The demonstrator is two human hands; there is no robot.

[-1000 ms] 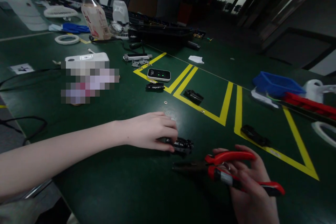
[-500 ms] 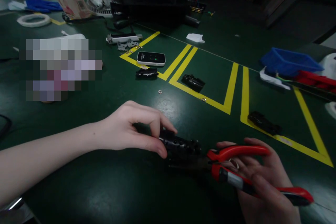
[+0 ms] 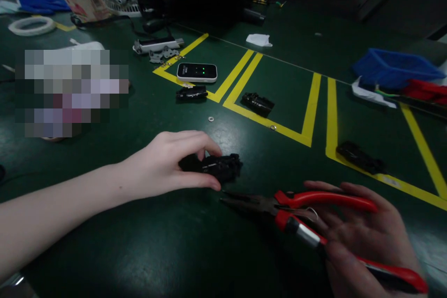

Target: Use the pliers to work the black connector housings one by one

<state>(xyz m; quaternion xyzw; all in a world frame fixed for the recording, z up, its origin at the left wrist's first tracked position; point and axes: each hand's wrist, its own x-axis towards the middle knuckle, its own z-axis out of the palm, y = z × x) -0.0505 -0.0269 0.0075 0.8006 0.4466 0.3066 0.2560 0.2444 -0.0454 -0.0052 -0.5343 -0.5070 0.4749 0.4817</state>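
Observation:
Between the thumb and fingers of my left hand [image 3: 174, 160] is a black plastic part [image 3: 223, 167], held low over the green tabletop. My right hand [image 3: 370, 228] is closed around red-handled needle-nose pliers [image 3: 265, 202], palm turned up. The pliers' jaws are slightly parted and point left, their tips just below my left thumb and apart from the black part. Similar black parts lie farther off: one [image 3: 191, 93] left of centre, one [image 3: 257, 104] in a yellow-taped box and one [image 3: 361, 157] at right. A small metal ring [image 3: 211, 119] lies beyond my left hand.
A white-edged device [image 3: 197, 72] with green lights lies beyond my left hand. Grey metal pieces [image 3: 162, 54] are behind it. A blue bin [image 3: 396, 69] stands at the far right, and a white tape ring [image 3: 31, 26] at the far left. A blurred-out patch covers the left.
The black part has moved left and away from the pliers with my left hand. My right hand and the pliers have shifted slightly right and down. The view has tilted a little.

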